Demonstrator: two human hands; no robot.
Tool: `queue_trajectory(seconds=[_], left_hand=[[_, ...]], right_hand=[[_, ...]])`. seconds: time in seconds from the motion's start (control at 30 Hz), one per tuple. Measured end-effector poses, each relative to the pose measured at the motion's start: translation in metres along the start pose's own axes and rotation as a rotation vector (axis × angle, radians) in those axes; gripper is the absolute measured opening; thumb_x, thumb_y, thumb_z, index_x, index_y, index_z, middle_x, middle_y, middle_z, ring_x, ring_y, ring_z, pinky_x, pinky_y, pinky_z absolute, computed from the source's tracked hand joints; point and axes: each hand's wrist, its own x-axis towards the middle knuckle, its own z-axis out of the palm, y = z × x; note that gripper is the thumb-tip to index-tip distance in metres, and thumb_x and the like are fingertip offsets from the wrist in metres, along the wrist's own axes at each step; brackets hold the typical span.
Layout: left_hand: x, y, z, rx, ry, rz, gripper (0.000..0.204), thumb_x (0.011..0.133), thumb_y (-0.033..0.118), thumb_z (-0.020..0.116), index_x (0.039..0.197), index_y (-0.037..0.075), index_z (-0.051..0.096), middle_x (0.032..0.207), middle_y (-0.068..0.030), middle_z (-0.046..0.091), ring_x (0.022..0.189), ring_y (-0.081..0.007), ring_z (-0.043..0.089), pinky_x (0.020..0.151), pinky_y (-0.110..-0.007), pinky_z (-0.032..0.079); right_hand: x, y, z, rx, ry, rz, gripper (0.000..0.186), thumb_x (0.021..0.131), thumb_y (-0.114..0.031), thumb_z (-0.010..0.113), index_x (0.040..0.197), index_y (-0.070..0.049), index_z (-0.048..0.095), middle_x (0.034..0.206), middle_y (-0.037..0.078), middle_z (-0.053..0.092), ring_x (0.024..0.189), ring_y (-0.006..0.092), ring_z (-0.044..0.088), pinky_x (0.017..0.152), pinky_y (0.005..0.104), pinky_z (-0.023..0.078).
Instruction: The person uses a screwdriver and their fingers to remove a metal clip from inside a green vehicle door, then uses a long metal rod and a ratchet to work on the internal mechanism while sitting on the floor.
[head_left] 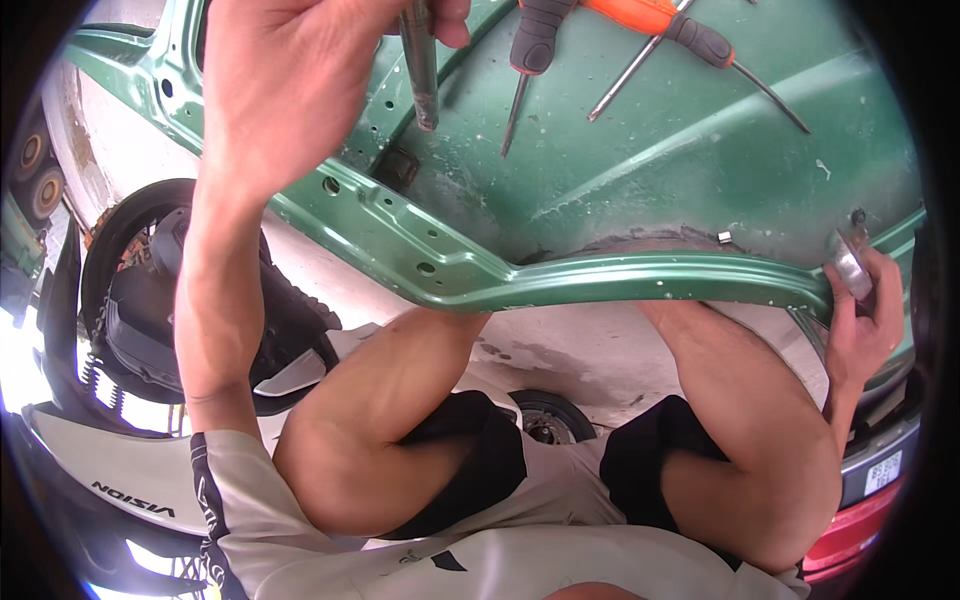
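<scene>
Head: metal rod [422,75], upper end unseen

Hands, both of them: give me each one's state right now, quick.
Left hand: closed, holding a rod-like metal tool.
Right hand: closed on a shiny metal block.

Beneath you spreads a pale, dark-stained floor [600,385], with a white-and-black motorbike [95,465] on your left beside bright glare [25,370], a black-tyred wheel [569,414] low in the middle, and a red vehicle [850,535] at your lower right.
</scene>
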Motion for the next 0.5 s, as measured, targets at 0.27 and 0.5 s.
queue_trajectory(seconds=[0.27, 0.5], left_hand=[[-0.001, -0.028, 0.008, 0.062, -0.110, 0.029, 0.023, 0.107, 0.024, 0.061, 0.109, 0.001, 0.059, 0.082, -0.0018, 0.060, 0.071, -0.0095, 0.060, 0.065, -0.024, 0.050], [-0.019, -0.019, 0.004, 0.226, -0.185, -0.124, 0.020, 0.107, 0.020, 0.062, 0.111, 0.001, 0.061, 0.081, -0.0005, 0.062, 0.075, -0.0075, 0.059, 0.068, -0.025, 0.049]], right_hand=[[-0.011, 0.050, -0.005, -0.145, -0.003, 0.102, 0.035, 0.098, -0.013, 0.070, 0.130, 0.002, 0.066, 0.127, 0.010, 0.069, 0.116, 0.0219, 0.063, 0.105, 0.0349, 0.046], [0.001, 0.022, 0.012, 0.058, -0.058, 0.134, 0.027, 0.098, -0.017, 0.069, 0.119, -0.002, 0.064, 0.110, 0.002, 0.058, 0.100, 0.0126, 0.053, 0.093, 0.0274, 0.041]])
